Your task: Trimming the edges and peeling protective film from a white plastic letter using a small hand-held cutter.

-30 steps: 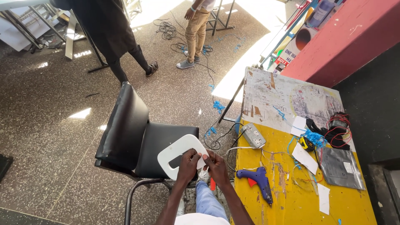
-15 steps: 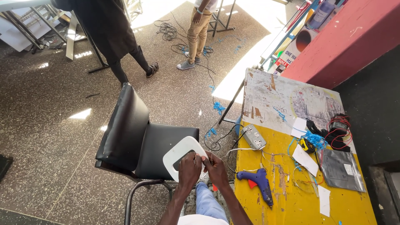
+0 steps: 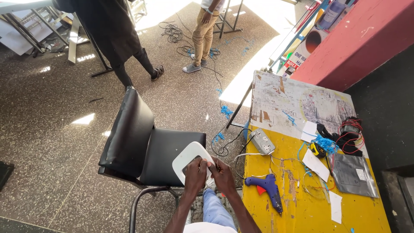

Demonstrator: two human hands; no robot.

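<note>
A flat white rounded plastic piece [image 3: 189,158] is held over the seat of a black chair [image 3: 142,149]. My left hand [image 3: 196,171] grips its near edge from the left. My right hand [image 3: 221,171] pinches the same edge from the right, fingers closed against the piece. Both hands touch each other at the piece's lower corner. My forearms hide the part of the piece nearest me.
A yellow table [image 3: 302,190] on my right carries a blue glue gun [image 3: 268,188], a grey socket box [image 3: 261,141], paper scraps, blue and red wires, and a grey pad [image 3: 354,173]. Two people stand far off [image 3: 120,39] [image 3: 203,34]. Cables lie on the speckled floor [image 3: 51,142].
The white piece has shifted slightly in my hands, turning a little; both hands stay closed on its near edge. The people in the background barely moved.
</note>
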